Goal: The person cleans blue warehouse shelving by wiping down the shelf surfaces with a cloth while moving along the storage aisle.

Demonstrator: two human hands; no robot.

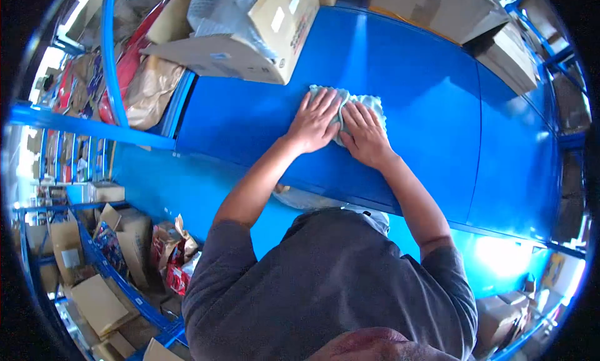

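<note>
A pale green cloth [373, 105] with a scalloped edge lies spread on a blue metal shelf surface [412, 155]. My left hand [315, 122] rests flat on the cloth's left part, fingers stretched forward. Beside it, my right hand [365, 135] presses flat on the right part of the same cloth, its fingers also extended. The two hands are close together, thumbs near each other. Most of the cloth's near side is hidden under the palms.
An open cardboard box [244, 55] with bubble wrap stands at the back left of the surface. More boxes [431, 11] line the far right edge. A blue upright post [111, 61] and brown paper bundles [153, 89] are at left. Shelves with cartons [100, 301] stand lower left.
</note>
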